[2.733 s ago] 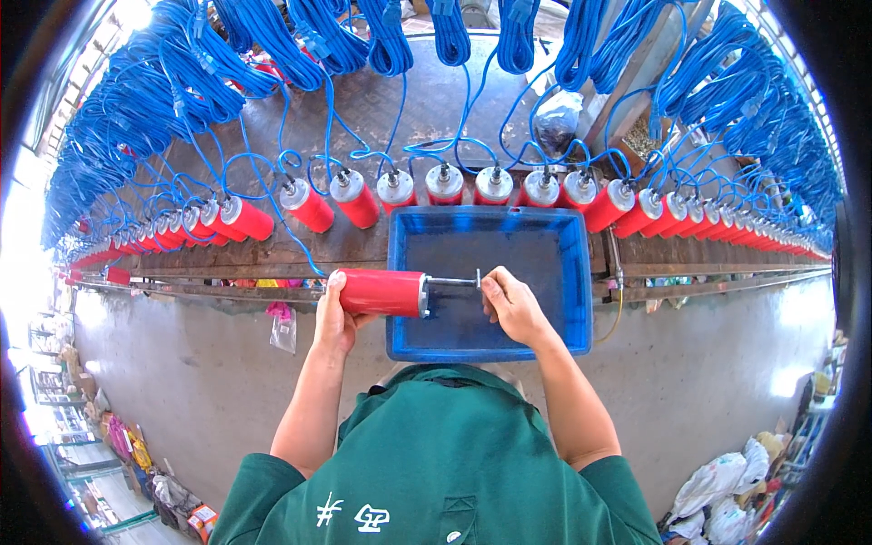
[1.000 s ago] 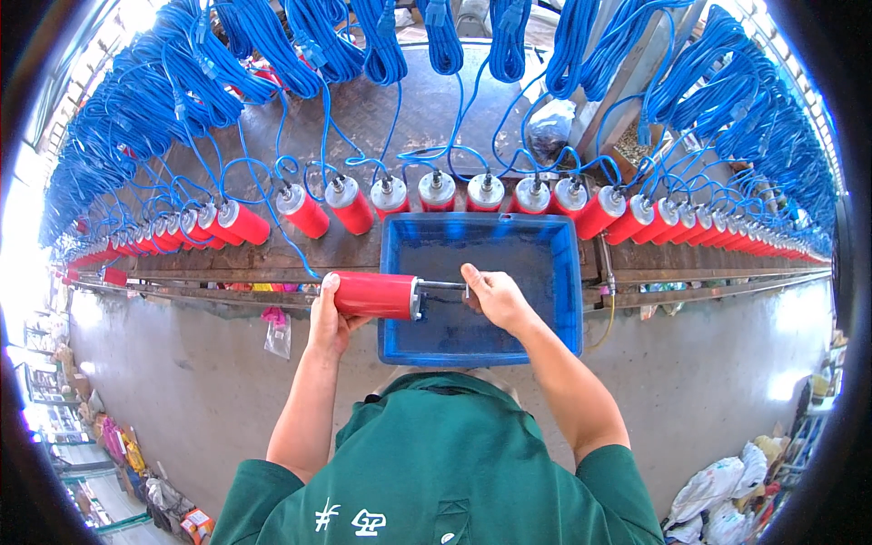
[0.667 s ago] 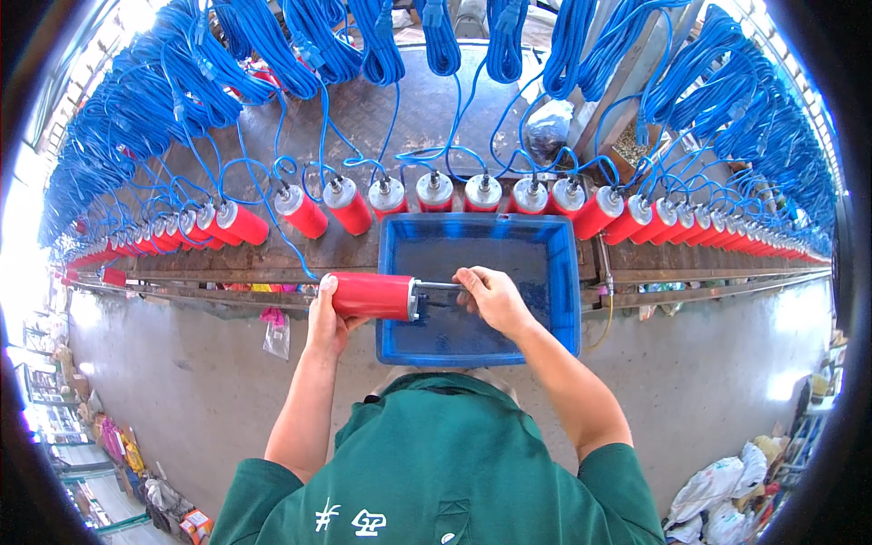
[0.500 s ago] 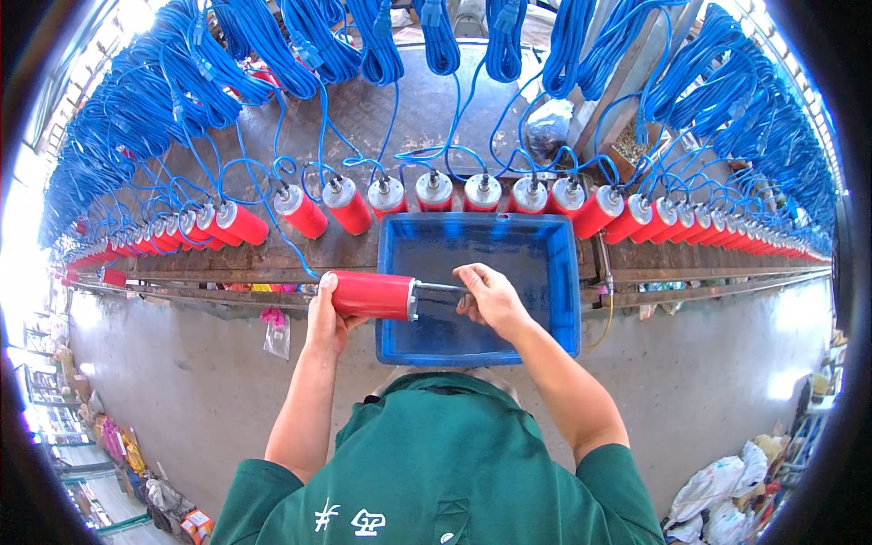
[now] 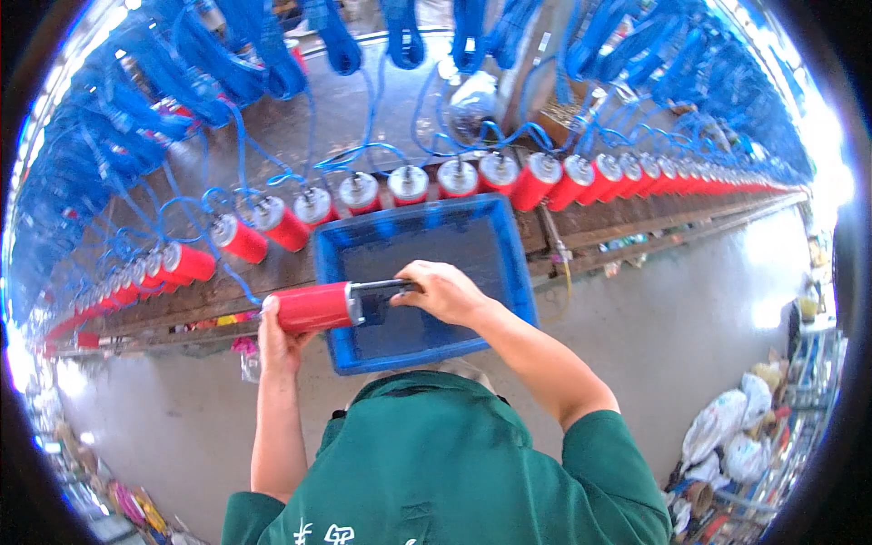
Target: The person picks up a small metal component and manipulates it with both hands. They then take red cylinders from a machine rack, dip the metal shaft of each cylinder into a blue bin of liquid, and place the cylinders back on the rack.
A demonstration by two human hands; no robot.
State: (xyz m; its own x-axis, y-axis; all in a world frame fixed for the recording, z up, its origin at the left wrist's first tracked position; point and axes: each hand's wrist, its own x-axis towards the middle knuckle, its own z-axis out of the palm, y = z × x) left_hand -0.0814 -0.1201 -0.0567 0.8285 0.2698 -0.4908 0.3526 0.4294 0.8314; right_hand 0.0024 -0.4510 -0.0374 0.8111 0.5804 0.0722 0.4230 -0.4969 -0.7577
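Note:
A red cylinder with a metal end (image 5: pixel 313 309) lies sideways over the left part of the blue tub (image 5: pixel 521 272). My left hand (image 5: pixel 278 341) is closed round its left end, where a blue cord (image 5: pixel 242 283) runs off toward the bench. From its right end a thin grey metal rod (image 5: pixel 374 285) reaches to my right hand (image 5: pixel 445 291). The fingers of that hand are closed on the rod's dark end, over the tub. How the rod meets the cylinder's end is too small to make out.
Similar red cylinders (image 5: pixel 536 182) stand in a long row on the bench (image 5: pixel 272 118) behind the tub. Coiled blue cords (image 5: pixel 581 54) hang above them. White sacks (image 5: pixel 718 427) lie at the lower right. A thin yellow hose (image 5: pixel 569 282) hangs by the bench edge.
The whole view has turned, so the bench and tub look tilted and lie further left. Both hands keep their hold on the cylinder and the rod.

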